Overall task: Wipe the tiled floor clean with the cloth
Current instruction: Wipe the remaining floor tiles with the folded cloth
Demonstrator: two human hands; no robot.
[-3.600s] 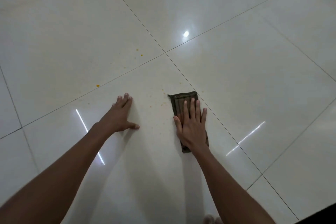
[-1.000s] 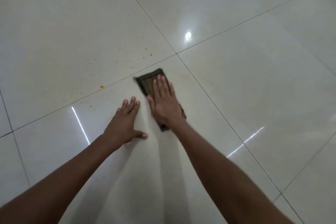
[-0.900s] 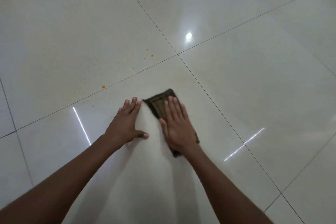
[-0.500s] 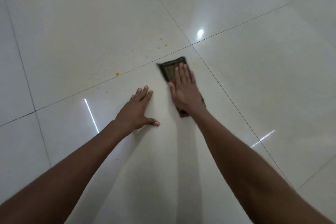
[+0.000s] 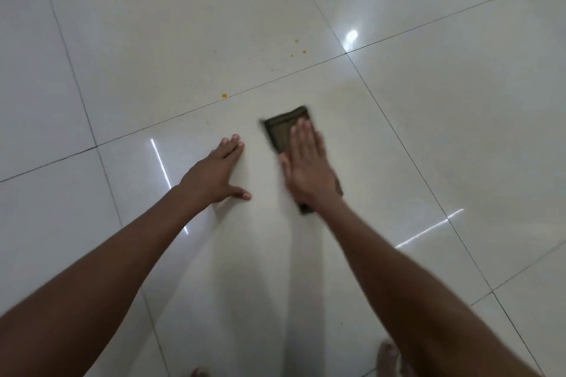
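Brown folded cloth (image 5: 283,131) lay under the flat, straight-fingered right hand (image 5: 307,168), pulled back nearer since half a second ago; the left hand (image 5: 219,173) stayed spread on the tiled floor (image 5: 459,131). Farther off, orange specks (image 5: 224,95) beyond the grout line were still unwiped, so the job seemed unfinished.

Cloth (image 5: 283,131) under right hand (image 5: 307,173), right of left hand (image 5: 214,174)
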